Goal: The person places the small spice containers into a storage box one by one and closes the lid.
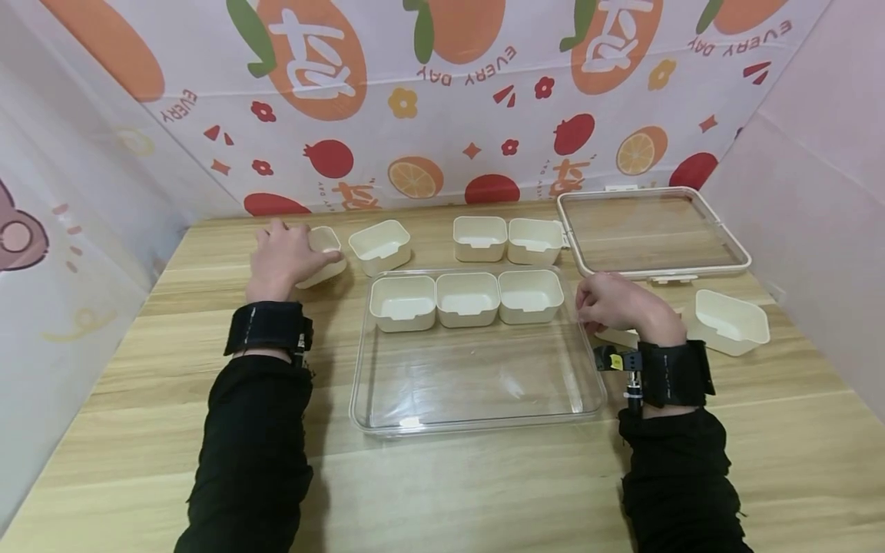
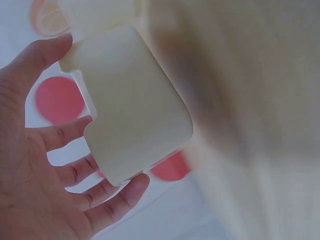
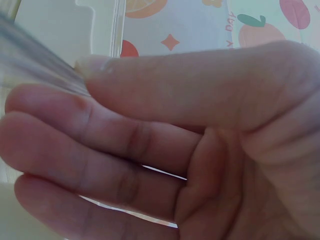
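At the back left, my left hand (image 1: 280, 257) holds a small cream bin (image 1: 323, 244) by its sides. The left wrist view shows the thumb at one end of this bin (image 2: 130, 100) and the fingertips at the other, with the bin tilted. A clear shallow box (image 1: 470, 376) lies in the middle of the table, with three cream bins (image 1: 467, 311) in a row along its far side. My right hand (image 1: 615, 299) is at the box's right edge. In the right wrist view, thumb and fingers pinch its clear rim (image 3: 45, 57).
Behind the box stand three more cream bins, one at the left (image 1: 380, 247) and a pair (image 1: 480, 240) further right. A clear framed lid (image 1: 653, 230) lies at the back right. Another bin (image 1: 731, 326) is beyond my right wrist. A printed cloth (image 1: 442, 153) hangs behind.
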A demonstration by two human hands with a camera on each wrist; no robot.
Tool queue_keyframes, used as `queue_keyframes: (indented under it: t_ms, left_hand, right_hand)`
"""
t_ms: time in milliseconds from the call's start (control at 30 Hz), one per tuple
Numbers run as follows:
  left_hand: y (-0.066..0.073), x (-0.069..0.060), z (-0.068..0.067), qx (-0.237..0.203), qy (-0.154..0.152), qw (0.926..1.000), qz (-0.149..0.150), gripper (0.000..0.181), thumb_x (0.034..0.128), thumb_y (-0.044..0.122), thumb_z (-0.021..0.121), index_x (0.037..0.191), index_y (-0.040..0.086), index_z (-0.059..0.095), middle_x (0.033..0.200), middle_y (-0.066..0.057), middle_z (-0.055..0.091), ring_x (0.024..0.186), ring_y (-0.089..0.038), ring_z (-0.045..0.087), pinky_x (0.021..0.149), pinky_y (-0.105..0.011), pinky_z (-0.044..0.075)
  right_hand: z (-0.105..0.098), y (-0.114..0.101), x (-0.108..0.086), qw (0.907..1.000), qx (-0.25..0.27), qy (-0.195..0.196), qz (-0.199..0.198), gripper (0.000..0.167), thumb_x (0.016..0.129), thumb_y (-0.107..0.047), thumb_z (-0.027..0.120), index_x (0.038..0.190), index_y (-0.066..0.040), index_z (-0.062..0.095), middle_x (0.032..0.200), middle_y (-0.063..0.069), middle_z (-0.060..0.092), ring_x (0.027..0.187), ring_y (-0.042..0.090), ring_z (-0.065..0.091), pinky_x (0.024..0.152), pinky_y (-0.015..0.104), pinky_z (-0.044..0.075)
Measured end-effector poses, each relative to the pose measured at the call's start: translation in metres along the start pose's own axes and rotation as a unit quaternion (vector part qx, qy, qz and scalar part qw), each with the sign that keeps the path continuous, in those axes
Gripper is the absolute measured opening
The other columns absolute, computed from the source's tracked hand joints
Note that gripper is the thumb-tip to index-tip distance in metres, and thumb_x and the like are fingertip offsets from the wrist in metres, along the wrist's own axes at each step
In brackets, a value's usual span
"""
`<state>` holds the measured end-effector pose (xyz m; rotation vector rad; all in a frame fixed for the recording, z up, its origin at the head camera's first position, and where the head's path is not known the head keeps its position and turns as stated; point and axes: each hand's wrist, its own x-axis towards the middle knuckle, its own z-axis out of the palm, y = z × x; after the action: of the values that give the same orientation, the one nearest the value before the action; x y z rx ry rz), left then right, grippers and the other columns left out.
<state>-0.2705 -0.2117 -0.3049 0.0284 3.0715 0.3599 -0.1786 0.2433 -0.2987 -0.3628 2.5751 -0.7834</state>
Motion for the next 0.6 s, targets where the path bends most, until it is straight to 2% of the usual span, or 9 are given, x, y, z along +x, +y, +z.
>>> queue_keyframes:
  t_ms: [100,200,433,600]
  left_hand:
    - [0.005,-0.007,-0.011,-0.003,0.051,0.9987,0.002,0.083,0.0892,0.052,0.068,0.137,-0.012,0.046,0.136,-0.044,0.033,0.127,-0.064,0.029,0.089,-0.072,0.043]
    - [0.012,-0.015,-0.021,-0.002,0.08,0.9968,0.006,0.083,0.0889,0.053,0.068,0.137,-0.011,0.046,0.135,-0.042,0.034,0.127,-0.062,0.03,0.089,-0.072,0.043]
    - [0.026,-0.031,-0.035,-0.002,0.098,0.9949,0.023,0.084,0.0881,0.054,0.069,0.137,-0.01,0.046,0.134,-0.039,0.037,0.127,-0.056,0.032,0.091,-0.07,0.041]
    - [0.037,-0.045,-0.044,0.0,0.099,0.9946,0.031,0.082,0.0876,0.055,0.07,0.133,-0.01,0.048,0.133,-0.036,0.039,0.124,-0.053,0.035,0.087,-0.071,0.043]
  right_hand:
    - [0.0,0.0,0.0,1.0,-0.006,0.001,-0.001,0.008,0.097,0.001,0.061,0.089,0.004,0.064,0.077,0.01,0.065,0.069,0.021,0.065,0.064,0.035,0.053]
    - [-0.001,0.0,0.0,0.9999,-0.01,0.001,-0.002,0.008,0.097,0.001,0.061,0.09,0.005,0.064,0.078,0.01,0.065,0.069,0.022,0.065,0.064,0.036,0.053]
    - [0.001,0.0,0.001,1.0,-0.002,-0.004,-0.001,0.009,0.097,0.002,0.059,0.09,0.005,0.063,0.078,0.011,0.065,0.07,0.021,0.065,0.064,0.036,0.053]
    - [0.0,0.0,0.001,1.0,-0.004,-0.004,0.001,0.009,0.097,0.001,0.059,0.09,0.005,0.063,0.078,0.011,0.065,0.07,0.021,0.065,0.065,0.036,0.054]
